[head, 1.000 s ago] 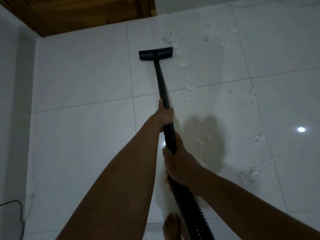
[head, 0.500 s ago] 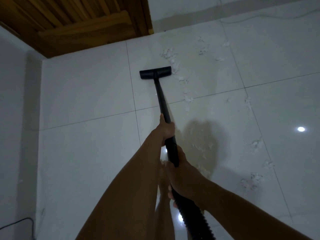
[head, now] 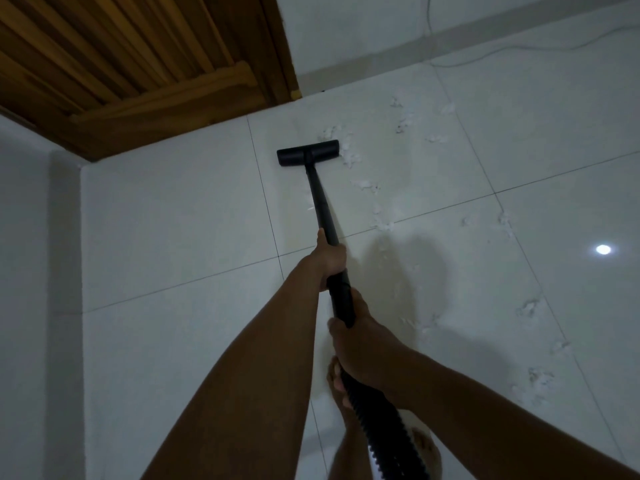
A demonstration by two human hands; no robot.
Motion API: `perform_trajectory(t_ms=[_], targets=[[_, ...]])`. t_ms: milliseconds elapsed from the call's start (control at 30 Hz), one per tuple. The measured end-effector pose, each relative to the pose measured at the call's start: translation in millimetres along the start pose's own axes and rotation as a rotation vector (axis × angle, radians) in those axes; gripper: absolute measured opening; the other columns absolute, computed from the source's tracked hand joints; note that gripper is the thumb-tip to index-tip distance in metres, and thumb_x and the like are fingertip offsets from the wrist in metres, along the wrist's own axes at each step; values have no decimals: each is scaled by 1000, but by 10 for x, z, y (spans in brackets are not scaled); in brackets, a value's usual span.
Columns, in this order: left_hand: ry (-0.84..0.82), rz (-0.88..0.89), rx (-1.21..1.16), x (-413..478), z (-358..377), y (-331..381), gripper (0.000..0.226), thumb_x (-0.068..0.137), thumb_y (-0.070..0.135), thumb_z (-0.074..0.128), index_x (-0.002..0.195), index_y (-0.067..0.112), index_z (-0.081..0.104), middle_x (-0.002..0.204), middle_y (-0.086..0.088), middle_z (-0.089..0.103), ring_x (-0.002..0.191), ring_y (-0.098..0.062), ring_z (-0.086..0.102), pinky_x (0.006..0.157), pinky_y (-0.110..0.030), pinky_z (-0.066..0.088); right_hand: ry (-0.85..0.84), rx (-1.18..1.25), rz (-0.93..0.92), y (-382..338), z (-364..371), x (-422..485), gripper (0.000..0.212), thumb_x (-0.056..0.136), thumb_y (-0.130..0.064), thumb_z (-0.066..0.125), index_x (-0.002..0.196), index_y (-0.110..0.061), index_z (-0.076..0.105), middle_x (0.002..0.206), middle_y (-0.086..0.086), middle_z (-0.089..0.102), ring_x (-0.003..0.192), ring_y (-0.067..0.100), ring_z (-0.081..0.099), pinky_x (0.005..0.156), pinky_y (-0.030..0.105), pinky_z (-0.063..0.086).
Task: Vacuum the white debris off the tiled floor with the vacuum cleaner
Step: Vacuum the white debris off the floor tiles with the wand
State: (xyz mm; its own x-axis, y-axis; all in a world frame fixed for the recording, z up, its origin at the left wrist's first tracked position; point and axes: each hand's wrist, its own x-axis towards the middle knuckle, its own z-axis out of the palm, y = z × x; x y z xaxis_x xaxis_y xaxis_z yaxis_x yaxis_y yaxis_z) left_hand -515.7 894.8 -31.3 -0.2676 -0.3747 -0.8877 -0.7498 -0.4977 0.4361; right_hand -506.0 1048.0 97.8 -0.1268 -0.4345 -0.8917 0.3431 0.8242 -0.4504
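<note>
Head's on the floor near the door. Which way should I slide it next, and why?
Probably slide the vacuum head a little to the right: white debris lies against its right end and trails back along the tube's right side, while tiles to its left look clean. Both hands already grip the tube.

The vacuum head (head: 308, 152) rests flat on the tiled floor (head: 173, 220), out ahead of the person, with the wand (head: 320, 206) running back from it to the left hand (head: 330, 259); the right hand (head: 360, 344) grips nearer, where the hose (head: 377, 431) begins. Debris (head: 348, 155) touches the head's right end and trails away rightward (thinning toward the near side). A door (head: 138, 64) stands beyond, to the left. Bare feet (head: 337, 382) lie beneath the hose.
</note>
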Motion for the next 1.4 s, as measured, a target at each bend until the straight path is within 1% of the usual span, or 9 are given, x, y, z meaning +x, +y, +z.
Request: perform_trajectory(t_ms=[300, 467, 567, 700, 800, 900, 1000, 1167, 1400], targets=[[14, 7, 32, 226, -91, 199, 71, 104, 28, 40, 152, 45, -9, 142, -22, 47, 77, -21, 55, 71, -36, 55, 7, 27, 33, -219, -20, 203, 63, 110, -30, 40, 154, -58, 4, 96, 18, 59, 46, 16, 56, 40, 24, 49], [23, 6, 54, 287, -141, 270, 72, 103, 30, 40, 152, 44, -10, 141, -22, 48, 102, -30, 62, 75, -39, 56, 27, 13, 25, -294, -5, 297, 63, 109, -32, 40, 154, -59, 4, 89, 14, 59, 42, 14, 56, 40, 25, 50], [20, 23, 74, 323, -165, 312, 70, 104, 29, 39, 153, 41, -10, 140, -19, 46, 90, -25, 57, 69, -36, 53, 37, -2, 23, -349, -13, 355, 64, 110, -31, 39, 156, -57, 2, 89, 14, 58, 44, 16, 56, 38, 24, 49], [25, 45, 75, 371, -183, 300, 70, 104, 29, 39, 154, 41, -10, 145, -16, 41, 92, -26, 55, 71, -37, 52, 22, -6, 26, -357, 3, 385, 65, 111, -30, 38, 156, -56, -1, 91, 15, 56, 50, 17, 55, 38, 24, 48], [14, 30, 48, 336, -199, 246, 72, 102, 29, 40, 152, 45, -9, 143, -22, 45, 100, -31, 61, 78, -40, 56, 16, -7, 38, -311, 58, 358, 65, 110, -31, 39, 155, -58, 0, 95, 18, 58, 48, 18, 56, 39, 24, 48], [4, 39, 15, 232, -197, 176, 70, 102, 28, 40, 152, 45, -7, 143, -23, 45, 84, -25, 57, 74, -39, 55, 17, -26, 31, -251, 98, 273, 64, 110, -33, 39, 153, -61, 1, 97, 18, 60, 43, 16, 57, 39, 24, 49], [6, 55, 9, 158, -172, 102, 70, 103, 27, 40, 153, 41, -7, 139, -16, 46, 84, -23, 55, 79, -40, 55, -9, -30, 19, -225, 102, 139, 63, 110, -33, 38, 150, -65, 3, 99, 17, 60, 45, 15, 58, 41, 23, 50], [-36, 39, -57, 158, -212, 186, 74, 102, 27, 40, 151, 46, -13, 140, -30, 46, 69, -23, 53, 75, -40, 55, -4, -43, 29, -362, 55, 105, 63, 110, -32, 38, 152, -62, 2, 98, 17, 60, 49, 18, 60, 41, 24, 50], [-32, 40, -19, 347, -395, 516, 74, 103, 27, 38, 151, 44, -15, 143, -29, 44, 77, -25, 56, 74, -39, 55, 18, -27, 31, -722, 23, 313, 64, 110, -30, 39, 152, -62, 3, 96, 18, 60, 50, 20, 58, 39, 23, 49]])
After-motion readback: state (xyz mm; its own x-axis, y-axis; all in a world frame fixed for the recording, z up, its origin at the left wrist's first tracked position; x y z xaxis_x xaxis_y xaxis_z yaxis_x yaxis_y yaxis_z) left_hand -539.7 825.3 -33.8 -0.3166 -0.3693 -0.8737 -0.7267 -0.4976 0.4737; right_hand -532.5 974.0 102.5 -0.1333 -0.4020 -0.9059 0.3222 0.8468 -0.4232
